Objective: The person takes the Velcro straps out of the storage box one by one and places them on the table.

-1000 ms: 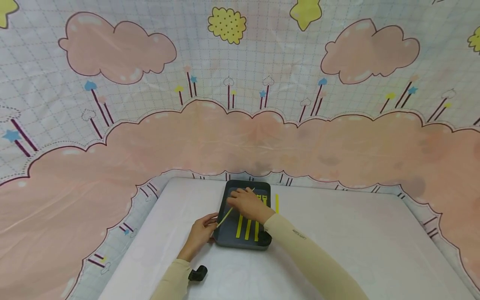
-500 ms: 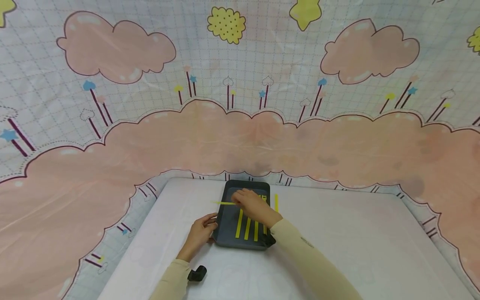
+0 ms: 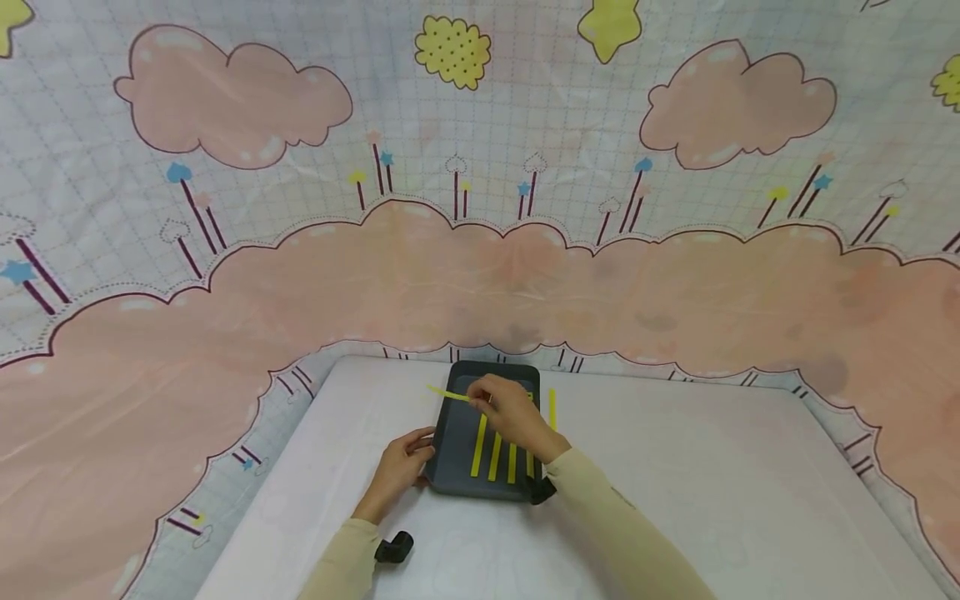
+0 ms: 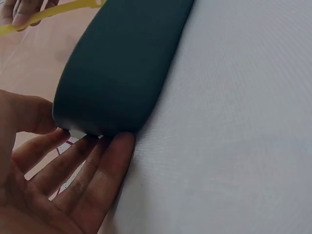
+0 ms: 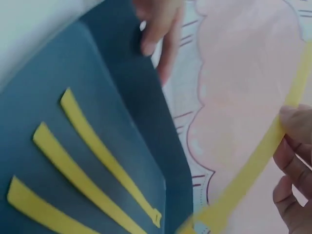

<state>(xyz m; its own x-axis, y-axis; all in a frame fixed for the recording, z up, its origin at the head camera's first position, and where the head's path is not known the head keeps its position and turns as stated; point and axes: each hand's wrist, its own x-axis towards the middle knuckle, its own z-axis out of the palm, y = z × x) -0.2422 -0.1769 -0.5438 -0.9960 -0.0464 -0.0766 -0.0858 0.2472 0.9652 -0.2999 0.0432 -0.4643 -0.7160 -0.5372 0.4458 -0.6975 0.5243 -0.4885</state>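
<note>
A dark grey tray lies on the white table. My left hand holds its near left edge. In the left wrist view, the thumb is at the rim and the fingers lie against the outer wall. Above the tray's far part, my right hand pinches a flat yellow cable tie between thumb and fingertips. The tie points left past the tray's left rim, and its slotted head shows in the left wrist view. Several similar yellow ties lie side by side in the tray, partly covered by the right hand in the head view.
Another yellow strip lies on the table just right of the tray. Black wrist cameras sit at both sleeves. A patterned cloth with clouds and stars hangs behind the white table.
The tie's left end has swung up from the left hand to point left, slightly upward now. The right hand has shifted a little right. The left hand stays on the tray.
</note>
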